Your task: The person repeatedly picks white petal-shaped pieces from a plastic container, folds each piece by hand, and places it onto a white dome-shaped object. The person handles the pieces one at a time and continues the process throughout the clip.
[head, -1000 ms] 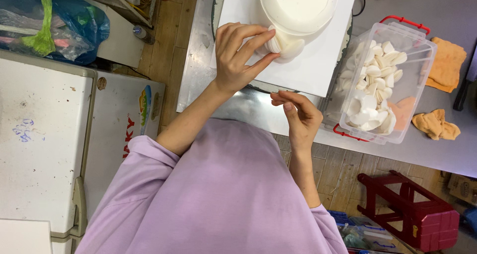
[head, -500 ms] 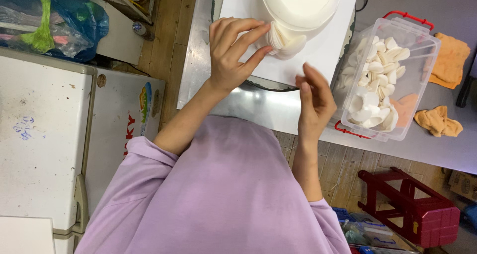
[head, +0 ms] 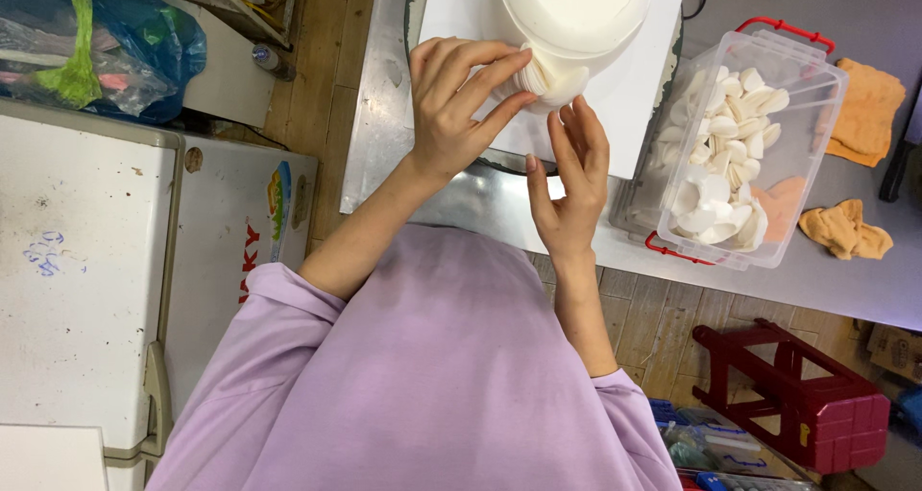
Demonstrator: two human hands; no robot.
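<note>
Step in hand, as judged: white petal-shaped pieces are being fixed to the side of a white round cake [head: 574,9], w/ a small stack of them [head: 549,78] held against its lower edge. The left hand [head: 459,102] is curled over that stack; thumb and forefinger are pinched on the thin discs, other fingers bent close above. The right hand [head: 569,179] is raised just beside it, fingers straight and pressed together, tips touching or nearly touching the stack's edge; nothing is seen gripped in it, though the palm side is partly hidden.

Next move, as a judgement: one piece needs separating from the stack w/o cracking it, then light, even pressure against the cake wall so the coating isn't dented. A steadying hand is probably called for while the other presses.

The cake looks smooth, pale cream-white, round, w/ a plain flat top; it sits on a white square board [head: 634,97] atop what seems a turntable, at the far edge of the steel worktop [head: 461,208]. The pieces look thin, matte, slightly cupped. More of them are heaped in a clear plastic box [head: 744,136] w/ red handles, just right of the board. Orange cloths [head: 845,230] lie further right.
</note>
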